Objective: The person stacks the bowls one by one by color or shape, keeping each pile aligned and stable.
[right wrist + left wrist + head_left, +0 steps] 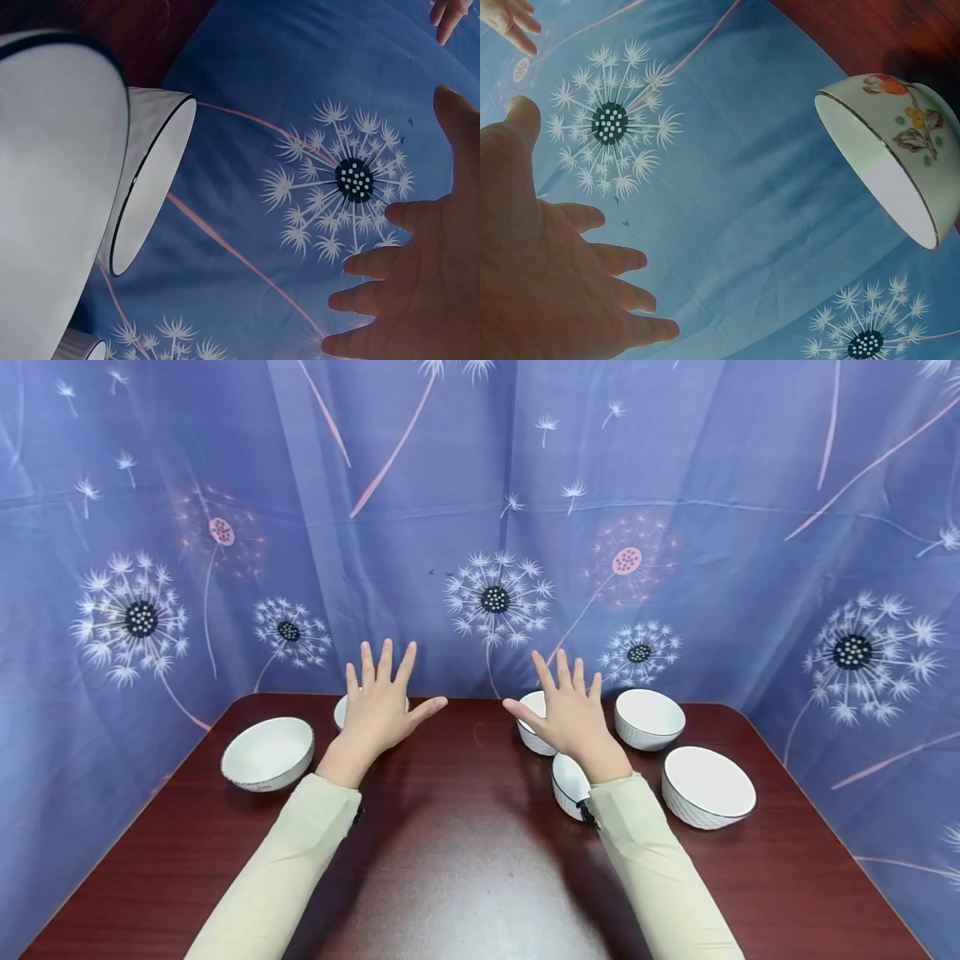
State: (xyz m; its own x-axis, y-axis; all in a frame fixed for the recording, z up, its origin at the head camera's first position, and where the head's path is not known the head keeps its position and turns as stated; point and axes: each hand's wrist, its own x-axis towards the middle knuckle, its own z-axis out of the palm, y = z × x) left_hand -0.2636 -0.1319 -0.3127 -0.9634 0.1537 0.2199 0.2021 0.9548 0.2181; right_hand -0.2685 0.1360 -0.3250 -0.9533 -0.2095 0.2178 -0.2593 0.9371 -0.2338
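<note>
My left hand (378, 714) is raised over the table with its fingers spread and straight, holding nothing. Behind it, a white bowl (341, 713) is partly hidden. In the left wrist view, a bowl with painted orange flowers and a dark rim (922, 135) shows beside the hand. My right hand (572, 714), also spread and holding nothing, hovers above the right side. Partly covered by that hand and its forearm are a dark-rimmed white bowl at the back (531, 739) and a nearer one (567, 787).
A wide white bowl (267, 754) stands at the table's left. Two more dark-rimmed white bowls, one at the back right (649, 720) and one nearer (708, 787), stand right of the right forearm. A blue dandelion-print curtain (450, 468) borders the dark red table (457, 843).
</note>
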